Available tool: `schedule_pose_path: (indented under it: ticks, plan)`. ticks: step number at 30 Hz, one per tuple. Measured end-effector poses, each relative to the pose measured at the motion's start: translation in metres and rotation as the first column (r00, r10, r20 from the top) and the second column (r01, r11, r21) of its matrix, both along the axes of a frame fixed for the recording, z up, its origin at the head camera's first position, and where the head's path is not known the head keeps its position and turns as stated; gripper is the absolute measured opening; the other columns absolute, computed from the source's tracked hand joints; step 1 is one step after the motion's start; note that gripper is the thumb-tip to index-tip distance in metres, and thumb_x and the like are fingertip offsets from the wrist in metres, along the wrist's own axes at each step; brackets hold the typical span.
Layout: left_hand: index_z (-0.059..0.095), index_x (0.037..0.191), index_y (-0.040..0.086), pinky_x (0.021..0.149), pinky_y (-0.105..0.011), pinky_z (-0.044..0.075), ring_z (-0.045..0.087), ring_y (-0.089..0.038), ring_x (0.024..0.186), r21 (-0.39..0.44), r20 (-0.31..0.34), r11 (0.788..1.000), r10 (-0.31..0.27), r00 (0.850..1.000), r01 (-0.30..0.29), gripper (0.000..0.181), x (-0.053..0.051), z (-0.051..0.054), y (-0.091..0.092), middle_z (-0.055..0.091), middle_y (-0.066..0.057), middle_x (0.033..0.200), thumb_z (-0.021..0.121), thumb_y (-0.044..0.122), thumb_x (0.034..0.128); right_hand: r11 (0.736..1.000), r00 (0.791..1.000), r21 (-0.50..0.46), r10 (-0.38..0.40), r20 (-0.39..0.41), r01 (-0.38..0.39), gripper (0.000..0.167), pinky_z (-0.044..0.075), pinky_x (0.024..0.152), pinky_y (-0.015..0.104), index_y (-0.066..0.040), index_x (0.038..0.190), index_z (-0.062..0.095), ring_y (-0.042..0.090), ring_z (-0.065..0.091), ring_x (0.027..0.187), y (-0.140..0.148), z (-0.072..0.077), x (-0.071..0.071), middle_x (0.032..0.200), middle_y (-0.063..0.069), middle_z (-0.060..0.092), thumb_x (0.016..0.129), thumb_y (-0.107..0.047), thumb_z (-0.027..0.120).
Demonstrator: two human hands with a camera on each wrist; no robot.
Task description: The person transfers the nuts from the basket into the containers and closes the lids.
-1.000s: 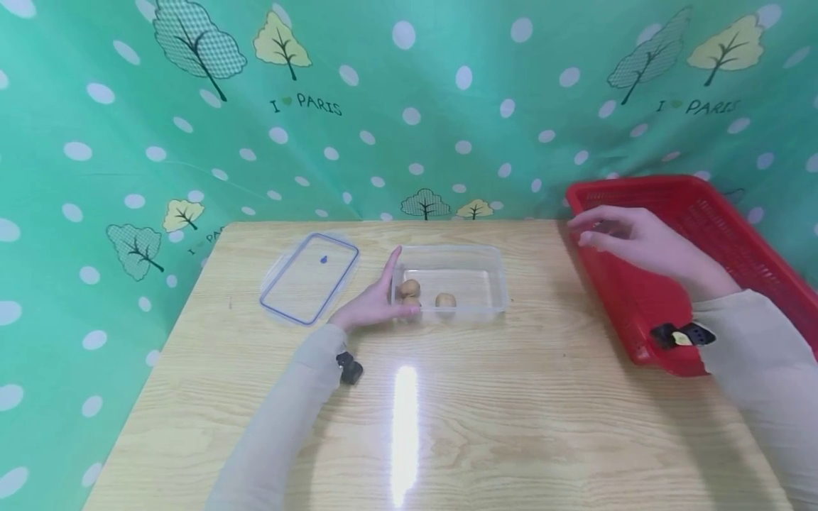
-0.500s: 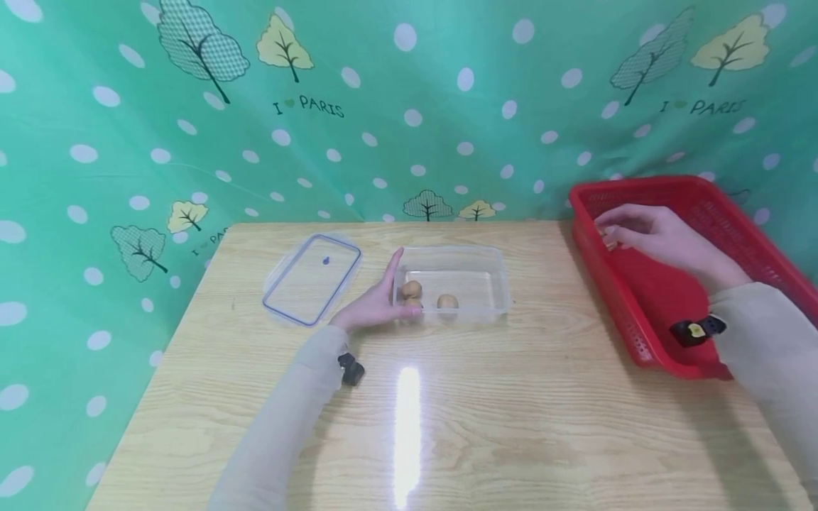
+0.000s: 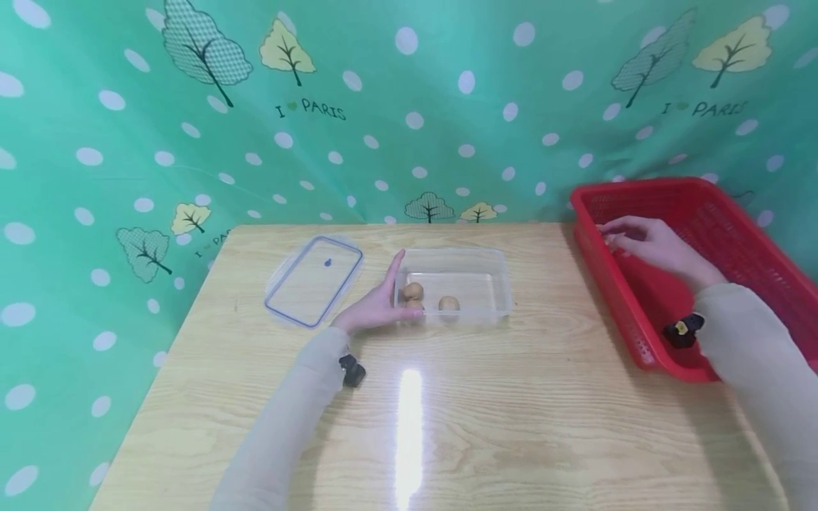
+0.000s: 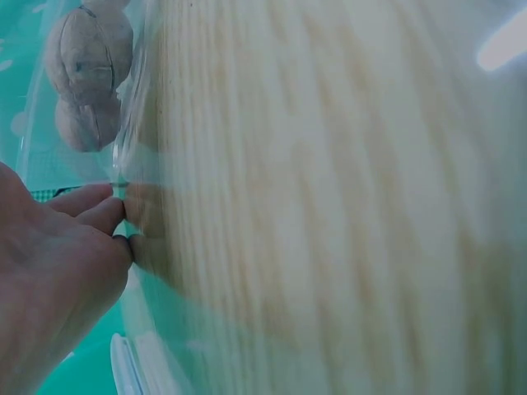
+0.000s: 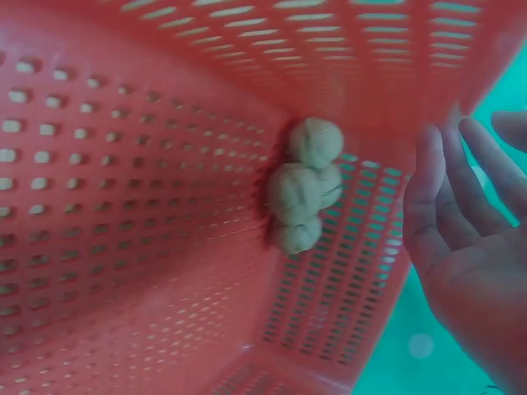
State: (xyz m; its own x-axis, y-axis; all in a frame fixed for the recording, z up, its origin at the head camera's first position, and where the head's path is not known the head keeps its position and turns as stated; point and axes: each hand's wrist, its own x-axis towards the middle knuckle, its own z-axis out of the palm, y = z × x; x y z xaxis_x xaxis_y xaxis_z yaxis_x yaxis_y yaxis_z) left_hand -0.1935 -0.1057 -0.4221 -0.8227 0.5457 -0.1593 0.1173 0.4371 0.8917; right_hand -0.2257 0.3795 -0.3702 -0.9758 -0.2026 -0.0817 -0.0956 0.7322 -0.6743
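My left hand (image 3: 375, 306) grips the left end of a clear plastic container (image 3: 491, 282), its thumb over the near rim and its fingers at the left wall. Three round, tan nut-like balls lie inside, one a little apart (image 3: 449, 303); two of them (image 4: 89, 53) show through the wall in the left wrist view. Inside the red basket (image 3: 629, 301), my right hand (image 3: 658, 247) reaches down near the left wall. The right wrist view shows that hand (image 5: 469, 214) with spread, loosely bent fingers and nothing held, beside a cluster of several similar balls (image 5: 295, 193).
A clear lid with a blue seal (image 3: 313, 282) lies flat on the wooden table (image 3: 511, 419), left of the container. A green patterned cloth (image 3: 383, 85) hangs behind the table and along its left side.
My right hand has moved right and down, from over the basket's left rim to inside it. My left hand stays at the container. The head view has shifted slightly.
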Motion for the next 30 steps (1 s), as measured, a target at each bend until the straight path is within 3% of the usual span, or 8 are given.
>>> schedule_pose_path:
  ticks: [7, 15, 22, 30]
  plan:
    - [-0.020, 0.152, 0.025, 0.107, -0.057, 0.028, 0.036, -0.049, 0.129, -0.019, 0.004, 1.000, -0.010, 1.000, 0.010, 0.117, -0.003, -0.004, -0.001, 0.004, -0.031, 0.155, 0.075, 0.021, 0.0849, 1.000, 1.000, 0.004, -0.014, 0.013, 0.014, 0.047, 0.055, 0.071, 0.026, 0.000, 0.134, 0.050, 0.021, 0.064, 0.092, 0.010, -0.014, -0.008, 0.118, 0.023, 0.059, 0.096, -0.025, 0.061]
    - [-0.022, 0.149, 0.041, 0.108, -0.057, 0.025, 0.033, -0.046, 0.132, -0.006, -0.021, 1.000, 0.020, 1.000, -0.020, 0.121, -0.017, -0.038, -0.005, 0.001, -0.022, 0.158, 0.079, 0.028, 0.0822, 0.999, 0.999, 0.020, -0.044, 0.001, 0.043, 0.045, 0.055, 0.070, 0.027, 0.004, 0.133, 0.050, 0.025, 0.064, 0.090, 0.019, -0.024, -0.016, 0.122, 0.028, 0.055, 0.097, -0.022, 0.060]
    - [-0.020, 0.147, 0.048, 0.107, -0.054, 0.029, 0.039, -0.043, 0.130, 0.005, -0.028, 1.000, 0.031, 0.999, -0.030, 0.122, -0.016, -0.040, -0.003, 0.005, -0.022, 0.158, 0.081, 0.030, 0.0796, 0.997, 0.998, 0.046, -0.057, 0.017, 0.056, 0.047, 0.054, 0.072, 0.029, 0.003, 0.135, 0.048, 0.033, 0.061, 0.094, 0.024, -0.028, -0.019, 0.123, 0.029, 0.054, 0.097, -0.023, 0.060]
    - [-0.022, 0.149, 0.038, 0.108, -0.058, 0.025, 0.034, -0.046, 0.132, 0.003, -0.025, 1.000, 0.019, 1.000, -0.019, 0.122, -0.016, -0.039, -0.004, 0.001, -0.020, 0.158, 0.079, 0.028, 0.0812, 0.998, 0.997, 0.054, -0.038, 0.062, 0.035, 0.053, 0.053, 0.073, 0.025, 0.006, 0.141, 0.040, 0.020, 0.061, 0.094, 0.031, -0.037, -0.024, 0.130, 0.031, 0.049, 0.098, -0.018, 0.057]
